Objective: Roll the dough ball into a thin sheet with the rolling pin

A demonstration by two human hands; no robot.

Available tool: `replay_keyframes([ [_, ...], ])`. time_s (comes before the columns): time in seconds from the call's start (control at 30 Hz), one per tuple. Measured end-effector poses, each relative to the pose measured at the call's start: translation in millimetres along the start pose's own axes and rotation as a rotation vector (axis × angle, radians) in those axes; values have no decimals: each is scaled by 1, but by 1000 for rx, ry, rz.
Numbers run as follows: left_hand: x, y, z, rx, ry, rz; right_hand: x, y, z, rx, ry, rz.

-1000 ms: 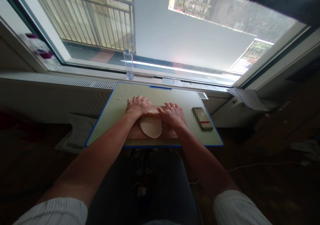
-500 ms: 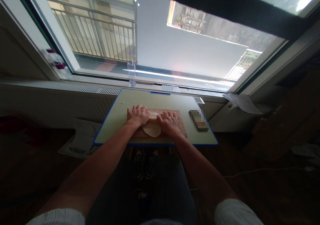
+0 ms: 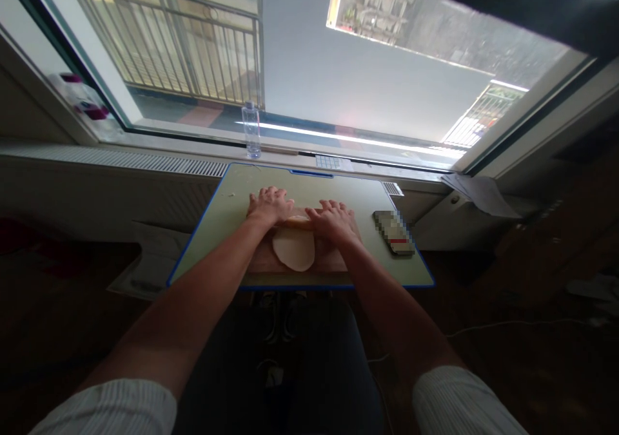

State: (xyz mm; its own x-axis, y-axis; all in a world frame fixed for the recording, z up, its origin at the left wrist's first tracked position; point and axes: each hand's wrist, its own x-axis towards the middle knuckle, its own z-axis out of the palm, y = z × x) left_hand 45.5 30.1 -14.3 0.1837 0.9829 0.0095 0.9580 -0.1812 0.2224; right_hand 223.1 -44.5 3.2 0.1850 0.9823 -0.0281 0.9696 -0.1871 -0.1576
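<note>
A pale, flattened round of dough (image 3: pixel 294 251) lies on a wooden board (image 3: pixel 264 258). Across its far part rests a rolling pin (image 3: pixel 297 223), its middle showing between my hands. My left hand (image 3: pixel 269 206) is closed over the pin's left end, fingers curved forward over it. Over the right end, my right hand (image 3: pixel 333 218) bears down in the same way, thumb pointing inward. Both palms hide the ends of the pin. The board sits on a light green tabletop with a blue rim (image 3: pixel 261 176).
A blurred-out phone-like object (image 3: pixel 394 232) lies on the table's right side. A clear bottle (image 3: pixel 252 131) stands on the sill behind, and another bottle with purple parts (image 3: pixel 84 96) is at the far left. Papers (image 3: pixel 476 193) lie to the right, beside the window.
Both hands and the rolling pin have moved forward, away from me, so more of the dough shows on my side. The camera view has shifted slightly.
</note>
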Motion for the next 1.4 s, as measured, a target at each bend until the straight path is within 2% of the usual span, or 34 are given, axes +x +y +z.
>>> replay_keyframes([
  [0.13,18,1,1,-6,54,23,20,2,-3,57,-49,22],
  [0.27,29,2,2,-9,54,30,32,4,-1,94,-55,37],
  [0.5,28,2,0,-4,34,34,31,3,-1,77,-58,30],
  [0.97,-15,2,-3,22,-2,-22,-13,-1,2,-37,28,-9],
  [1.27,-55,2,0,42,52,-41,-51,-3,11,-87,126,-44],
  [1.4,-68,0,3,42,107,-42,-64,-2,10,-121,93,-130],
])
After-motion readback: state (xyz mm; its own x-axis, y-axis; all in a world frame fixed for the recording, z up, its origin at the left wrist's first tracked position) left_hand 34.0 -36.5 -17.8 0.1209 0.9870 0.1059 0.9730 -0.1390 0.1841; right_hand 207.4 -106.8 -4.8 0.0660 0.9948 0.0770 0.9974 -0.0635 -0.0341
